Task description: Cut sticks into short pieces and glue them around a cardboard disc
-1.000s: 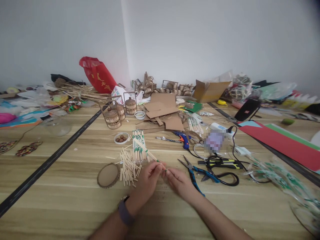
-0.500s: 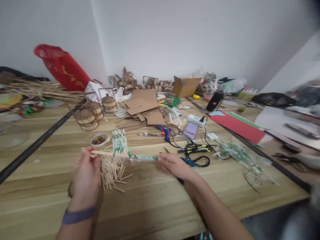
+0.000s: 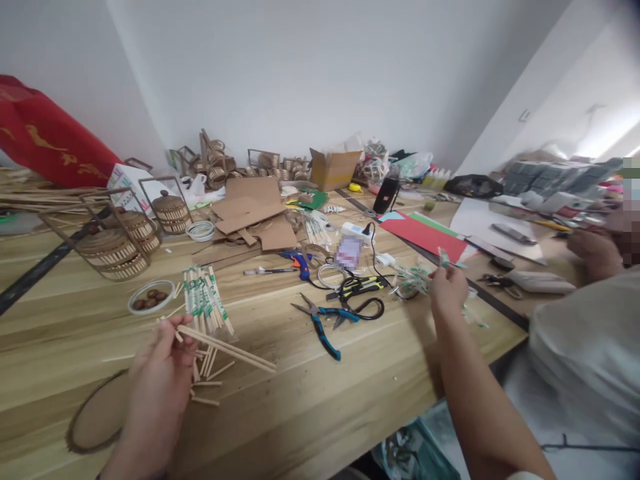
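Observation:
My left hand (image 3: pixel 163 373) is closed around a pair of bare wooden chopsticks (image 3: pixel 233 351), which point right and slightly down. Under them lie cut stick pieces (image 3: pixel 206 383), with green-and-white wrapped chopsticks (image 3: pixel 201 297) just behind. Off to the right, my right hand (image 3: pixel 449 291) pinches a clear plastic wrapper (image 3: pixel 443 257) with green print. It is over a heap of similar wrappers (image 3: pixel 411 279). Blue-handled pliers (image 3: pixel 320 327) lie spread on the table between my hands. Beside my left wrist is a flat oval disc (image 3: pixel 97 413) with a dark rim.
A bowl of brown beads (image 3: pixel 151 297) and lidded wooden baskets (image 3: pixel 113 252) stand at left. Behind are cardboard pieces (image 3: pixel 249 205), a glue gun (image 3: pixel 299 262) and a power strip (image 3: pixel 356 231). Red paper (image 3: pixel 425 238) lies at right, near another person's hand (image 3: pixel 595 252).
The wrapper has come off the chopsticks, and my right hand has carried it right to the heap. My left hand keeps the bare chopsticks. The view has turned right.

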Tool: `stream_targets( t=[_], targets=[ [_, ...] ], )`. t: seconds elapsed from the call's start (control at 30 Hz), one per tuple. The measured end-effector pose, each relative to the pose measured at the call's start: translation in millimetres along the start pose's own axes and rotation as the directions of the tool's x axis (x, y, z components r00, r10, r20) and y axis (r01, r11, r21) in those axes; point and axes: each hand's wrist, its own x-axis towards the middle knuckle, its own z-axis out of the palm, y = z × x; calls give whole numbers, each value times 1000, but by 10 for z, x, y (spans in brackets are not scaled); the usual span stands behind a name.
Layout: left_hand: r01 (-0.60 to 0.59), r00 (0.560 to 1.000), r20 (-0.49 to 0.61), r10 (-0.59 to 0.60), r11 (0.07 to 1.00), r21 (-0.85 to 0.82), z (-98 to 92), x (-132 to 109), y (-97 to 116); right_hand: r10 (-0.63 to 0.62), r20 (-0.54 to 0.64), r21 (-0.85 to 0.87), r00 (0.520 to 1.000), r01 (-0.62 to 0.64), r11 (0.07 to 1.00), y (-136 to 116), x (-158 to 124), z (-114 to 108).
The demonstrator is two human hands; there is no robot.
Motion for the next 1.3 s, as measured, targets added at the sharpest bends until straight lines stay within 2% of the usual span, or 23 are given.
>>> stream_targets(
  t=[0.1, 0.17, 0.2, 0.23, 0.27, 0.3, 0.33, 0.37, 0.4, 0.43, 0.47, 0.53, 0.7, 0.8, 0.87, 0.9, 0.97, 1.0, 1.07, 1.17, 1.23, 1.3],
  targets=[
    [-46, 994, 101, 37, 995, 89, 5, -75, -124, -5, -42, -188, 999, -3, 982, -17, -69, -18],
    [-57, 988, 150, 33, 986, 160, 14, -115, -193, -95, -9, -235, 995, 91, 968, -170, -278, 31],
    [-61, 986, 167, 27, 978, 201, 26, -134, -218, -199, 143, -226, 970, 227, 947, -284, -439, 69],
    [-67, 983, 180, 23, 967, 244, 44, -156, -236, -281, 368, -141, 886, 352, 925, -413, -637, 110],
    [-78, 981, 191, 23, 954, 288, 68, -179, -247, -326, 507, -57, 798, 409, 911, -551, -862, 152],
    [-93, 977, 210, 22, 937, 335, 97, -204, -250, -372, 655, 54, 658, 449, 892, -689, -1105, 194],
    [-114, 972, 232, 23, 915, 387, 129, -230, -249, -419, 834, 238, 359, 450, 861, -818, -1351, 235],
    [-140, 965, 261, 21, 883, 448, 163, -255, -245, -436, 896, 374, 80, 392, 840, -932, -1585, 277],
    [-174, 956, 291, 20, 841, 512, 195, -276, -241, -443, 893, 442, -80, 341, 829, -1025, -1793, 321],
    [-212, 947, 320, 23, 793, 571, 225, -291, -240, -457, 868, 497, -196, 324, 805, -1093, -1965, 368],
    [-250, 938, 346, 26, 743, 620, 251, -298, -246, -466, 853, 521, -236, 331, 786, -1136, -2094, 416],
    [-297, 927, 373, 37, 678, 672, 287, -288, -286, -461, 859, 512, -225, 338, 789, -1152, -2229, 509],
    [-287, 926, 377, 24, 693, 661, 262, -184, -453, -436, 888, 459, -144, 312, 832, -988, -2174, 621],
    [-397, 906, 396, 147, 618, 679, 197, -176, -443, -430, 902, 427, -50, 261, 866, -922, -2111, 622],
    [-429, 894, 418, 161, 575, 696, 170, -219, -382, -419, 908, 405, 24, 211, 890, -913, -2081, 625],
    [-412, 898, 424, 119, 565, 715, 168, -252, -350, -413, 909, 402, 57, 140, 905, -914, -2068, 630],
    [-375, 898, 441, 4, 531, 759, 187, -336, -309, -410, 906, 420, 109, -99, 902, -921, -2045, 643],
    [-368, 883, 464, -68, 514, 775, 203, -381, -305, -413, 901, 433, 131, -237, 869, -923, -2037, 649],
    [-379, 819, 530, -219, 486, 787, 237, -465, -327, -423, 889, 454, 173, -439, 775, -924, -2028, 658],
    [-409, 705, 606, -367, 488, 771, 261, -549, -396, -431, 882, 465, 190, -499, 731, -913, -2041, 665],
    [-407, 675, 627, -389, 512, 756, 252, -564, -435, -434, 884, 459, 175, -503, 732, -898, -2061, 671],
    [-384, 666, 631, -399, 542, 748, 231, -551, -455, -432, 888, 449, 158, -498, 742, -880, -2081, 682]
  ],
)
